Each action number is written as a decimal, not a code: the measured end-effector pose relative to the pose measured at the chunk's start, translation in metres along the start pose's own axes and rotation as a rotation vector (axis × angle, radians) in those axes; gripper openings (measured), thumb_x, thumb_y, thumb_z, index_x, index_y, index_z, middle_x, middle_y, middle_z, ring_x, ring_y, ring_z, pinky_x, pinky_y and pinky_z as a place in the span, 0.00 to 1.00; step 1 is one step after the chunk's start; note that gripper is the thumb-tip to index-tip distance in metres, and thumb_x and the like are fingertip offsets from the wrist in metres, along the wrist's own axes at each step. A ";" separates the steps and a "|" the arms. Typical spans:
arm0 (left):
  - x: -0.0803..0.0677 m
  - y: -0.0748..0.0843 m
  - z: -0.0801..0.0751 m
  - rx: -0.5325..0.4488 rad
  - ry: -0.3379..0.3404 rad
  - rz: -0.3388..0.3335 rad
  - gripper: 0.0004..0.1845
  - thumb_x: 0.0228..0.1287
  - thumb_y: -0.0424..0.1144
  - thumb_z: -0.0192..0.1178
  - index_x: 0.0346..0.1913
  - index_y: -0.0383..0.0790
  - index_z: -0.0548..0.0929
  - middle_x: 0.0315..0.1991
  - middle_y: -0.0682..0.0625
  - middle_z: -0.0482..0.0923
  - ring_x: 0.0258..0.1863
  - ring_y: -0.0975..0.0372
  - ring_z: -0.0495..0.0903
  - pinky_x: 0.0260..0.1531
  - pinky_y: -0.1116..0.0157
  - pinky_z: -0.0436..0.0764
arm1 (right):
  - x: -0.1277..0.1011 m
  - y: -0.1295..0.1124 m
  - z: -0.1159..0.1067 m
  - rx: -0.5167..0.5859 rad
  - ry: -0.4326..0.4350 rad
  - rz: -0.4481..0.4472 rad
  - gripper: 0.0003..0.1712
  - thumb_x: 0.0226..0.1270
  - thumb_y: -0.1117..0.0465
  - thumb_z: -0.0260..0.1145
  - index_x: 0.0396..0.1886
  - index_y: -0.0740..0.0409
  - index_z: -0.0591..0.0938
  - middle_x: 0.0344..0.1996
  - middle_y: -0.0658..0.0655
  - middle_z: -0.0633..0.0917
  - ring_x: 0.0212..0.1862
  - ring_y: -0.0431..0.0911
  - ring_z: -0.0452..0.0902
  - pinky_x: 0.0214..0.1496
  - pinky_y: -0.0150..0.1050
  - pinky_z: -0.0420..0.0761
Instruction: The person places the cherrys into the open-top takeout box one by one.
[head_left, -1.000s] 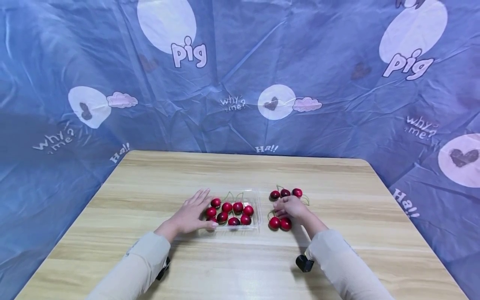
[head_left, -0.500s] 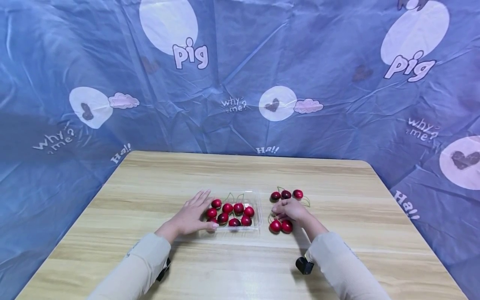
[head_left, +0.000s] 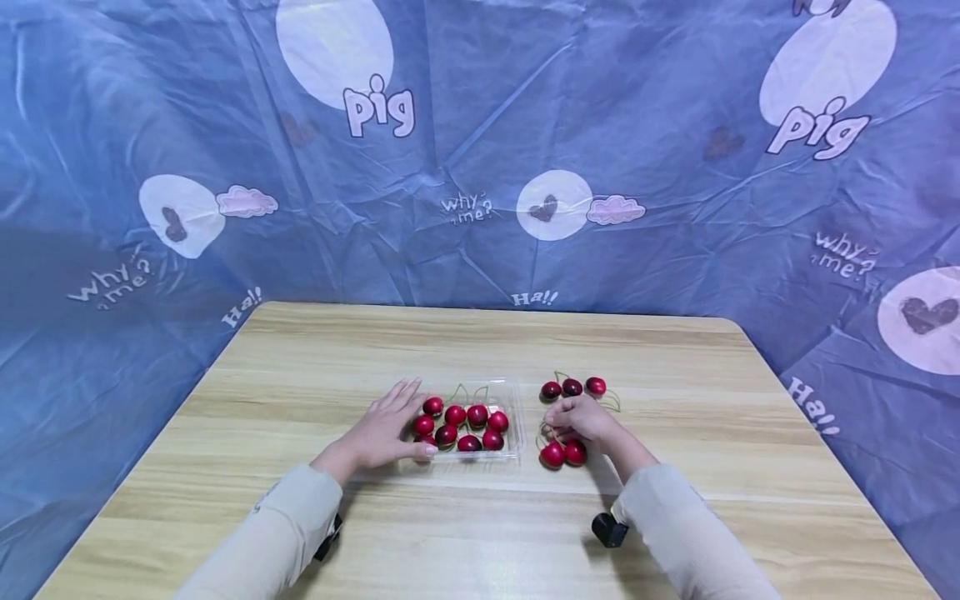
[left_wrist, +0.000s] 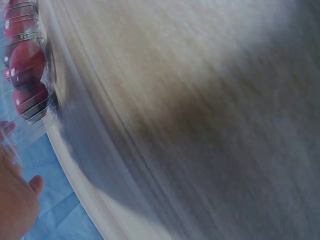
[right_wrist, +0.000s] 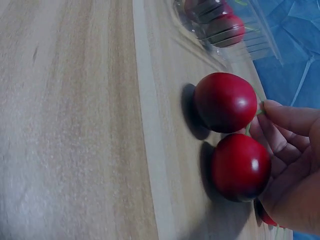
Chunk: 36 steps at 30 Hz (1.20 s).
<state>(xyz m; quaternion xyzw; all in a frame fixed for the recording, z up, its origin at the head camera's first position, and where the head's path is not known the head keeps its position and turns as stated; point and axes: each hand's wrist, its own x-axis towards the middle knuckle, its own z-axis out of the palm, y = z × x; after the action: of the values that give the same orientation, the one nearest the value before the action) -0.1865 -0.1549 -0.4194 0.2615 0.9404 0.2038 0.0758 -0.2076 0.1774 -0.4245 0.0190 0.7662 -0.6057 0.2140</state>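
In the head view my left hand (head_left: 385,425) rests with fingers spread and mostly straight at the left end of a clear plastic box (head_left: 517,417). Several red cherries (head_left: 477,416) lie inside the box, some with green stems. To the right of it, my right hand (head_left: 587,420) pinches the thin green stems of two cherries (head_left: 552,454) between thumb and fingers. The right wrist view shows this pair large, one cherry (right_wrist: 241,167) beside the other, close over the table with shadows at their sides. In the left wrist view the box wall covers a cherry (left_wrist: 27,65).
Another three cherries (head_left: 572,387) with stems lie on the wooden table (head_left: 480,533) just beyond my right hand. A blue printed cloth (head_left: 480,150) hangs behind the table's far edge. A black wrist camera (head_left: 609,530) sits below my right sleeve.
The pair of cherries under my right hand has shifted slightly towards me. My left hand and the box have stayed in place.
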 end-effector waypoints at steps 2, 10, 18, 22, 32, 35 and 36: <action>0.000 0.000 0.000 -0.003 -0.001 -0.002 0.49 0.44 0.67 0.52 0.65 0.41 0.53 0.67 0.46 0.38 0.64 0.52 0.35 0.55 0.42 0.47 | -0.002 -0.001 -0.002 0.013 -0.003 -0.010 0.08 0.56 0.73 0.55 0.34 0.76 0.75 0.21 0.55 0.80 0.24 0.42 0.76 0.29 0.35 0.78; -0.001 0.000 0.000 0.004 -0.005 0.009 0.49 0.45 0.69 0.50 0.65 0.40 0.54 0.67 0.45 0.38 0.64 0.51 0.36 0.54 0.42 0.47 | -0.007 -0.004 -0.006 0.086 -0.011 -0.042 0.05 0.55 0.73 0.56 0.30 0.73 0.76 0.21 0.56 0.81 0.24 0.43 0.76 0.31 0.34 0.78; -0.002 0.001 0.001 -0.003 -0.011 0.003 0.48 0.45 0.68 0.51 0.65 0.41 0.54 0.67 0.45 0.39 0.64 0.50 0.36 0.54 0.42 0.47 | -0.012 -0.014 -0.004 0.146 -0.008 -0.092 0.03 0.55 0.73 0.57 0.29 0.69 0.77 0.21 0.55 0.81 0.24 0.43 0.77 0.30 0.35 0.79; 0.000 0.001 0.001 0.016 -0.008 -0.010 0.48 0.45 0.66 0.53 0.65 0.41 0.53 0.67 0.46 0.38 0.64 0.51 0.36 0.55 0.43 0.46 | -0.015 -0.024 -0.002 0.186 -0.008 -0.125 0.02 0.55 0.72 0.58 0.29 0.67 0.77 0.21 0.54 0.81 0.25 0.42 0.78 0.30 0.34 0.79; 0.000 0.002 0.000 0.012 -0.017 -0.014 0.49 0.44 0.67 0.53 0.65 0.41 0.53 0.67 0.46 0.37 0.64 0.53 0.35 0.56 0.44 0.45 | -0.017 -0.039 0.010 0.259 0.016 -0.159 0.03 0.55 0.74 0.57 0.28 0.67 0.77 0.21 0.54 0.81 0.26 0.42 0.78 0.34 0.37 0.79; 0.001 0.001 -0.001 0.011 -0.015 -0.012 0.49 0.44 0.67 0.52 0.65 0.41 0.53 0.67 0.46 0.37 0.64 0.53 0.35 0.56 0.44 0.45 | -0.016 -0.044 0.014 0.281 0.015 -0.175 0.03 0.55 0.74 0.57 0.27 0.65 0.77 0.22 0.54 0.81 0.26 0.42 0.78 0.36 0.39 0.78; 0.001 0.001 -0.001 0.010 -0.015 -0.013 0.49 0.44 0.67 0.52 0.65 0.40 0.54 0.67 0.46 0.37 0.64 0.53 0.34 0.56 0.44 0.45 | -0.016 -0.045 0.016 0.292 0.013 -0.178 0.04 0.55 0.74 0.56 0.27 0.65 0.77 0.22 0.54 0.81 0.26 0.42 0.78 0.36 0.39 0.78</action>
<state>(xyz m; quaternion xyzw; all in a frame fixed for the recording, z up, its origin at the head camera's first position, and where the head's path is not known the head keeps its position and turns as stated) -0.1867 -0.1541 -0.4184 0.2575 0.9425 0.1965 0.0828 -0.2016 0.1542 -0.3801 -0.0142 0.6702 -0.7268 0.1496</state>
